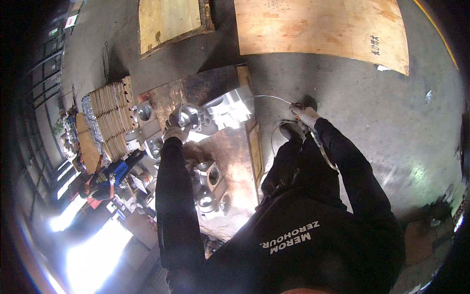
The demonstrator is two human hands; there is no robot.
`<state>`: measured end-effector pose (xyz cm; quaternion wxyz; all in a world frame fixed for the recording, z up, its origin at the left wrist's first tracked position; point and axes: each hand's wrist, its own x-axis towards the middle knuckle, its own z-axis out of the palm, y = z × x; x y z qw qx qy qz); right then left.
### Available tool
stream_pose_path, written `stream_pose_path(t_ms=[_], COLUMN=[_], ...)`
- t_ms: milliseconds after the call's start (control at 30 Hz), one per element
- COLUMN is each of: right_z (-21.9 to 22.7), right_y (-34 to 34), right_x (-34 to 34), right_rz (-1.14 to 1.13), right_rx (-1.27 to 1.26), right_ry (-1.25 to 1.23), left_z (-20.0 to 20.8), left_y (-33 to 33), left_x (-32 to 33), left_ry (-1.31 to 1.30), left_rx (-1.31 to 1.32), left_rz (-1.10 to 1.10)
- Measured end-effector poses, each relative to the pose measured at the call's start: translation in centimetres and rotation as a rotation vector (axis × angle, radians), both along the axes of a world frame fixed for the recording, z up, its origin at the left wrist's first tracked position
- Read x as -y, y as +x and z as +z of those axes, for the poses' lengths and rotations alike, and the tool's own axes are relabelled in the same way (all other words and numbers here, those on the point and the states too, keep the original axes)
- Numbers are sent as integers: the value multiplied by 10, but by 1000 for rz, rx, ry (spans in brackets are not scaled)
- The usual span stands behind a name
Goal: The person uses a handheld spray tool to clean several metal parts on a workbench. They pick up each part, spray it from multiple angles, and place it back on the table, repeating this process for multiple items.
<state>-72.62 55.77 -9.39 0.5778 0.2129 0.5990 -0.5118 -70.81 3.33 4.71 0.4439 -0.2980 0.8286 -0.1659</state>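
My gloved left hand (175,131) grips the round flanged end of a silvery metal casting (227,109), which lies on a brown board-topped bench (227,152). The casting's far right part shines in bright light. In my gloved right hand (306,116) is what looks like an air blow gun (296,106), its body mostly hidden by the fingers. A long thin curved tube (273,97) runs from it leftward to the casting's right end. A hose (324,156) hangs from the gun past my right forearm.
More castings with round openings stand on the bench, one group (211,183) nearer me and another (143,115) at the left. Beyond them is a stack of layered sheets (110,115). Large wooden boards (318,27) lie ahead. A person (100,186) in dark clothing is at the far left.
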Motion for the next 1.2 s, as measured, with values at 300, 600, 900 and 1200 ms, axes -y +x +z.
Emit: stream_pose_path(t_ms=[300,600,900,1200], right_z=[-18,28,54,75], right_y=[0,14,-7,-31], right_x=[-8,-14,-19,1], right_rz=[8,219,370,481], right_rx=[-235,-901,-916,-1036], right_ry=[-11,-91,20,77], left_z=[-1,0,0,-2], left_y=[3,-4,-12,0], left_x=[2,-10,-6,3], left_ry=[57,-54,41,53], left_rx=[-37,106,121,-31], left_rz=[-93,-4,83,-78])
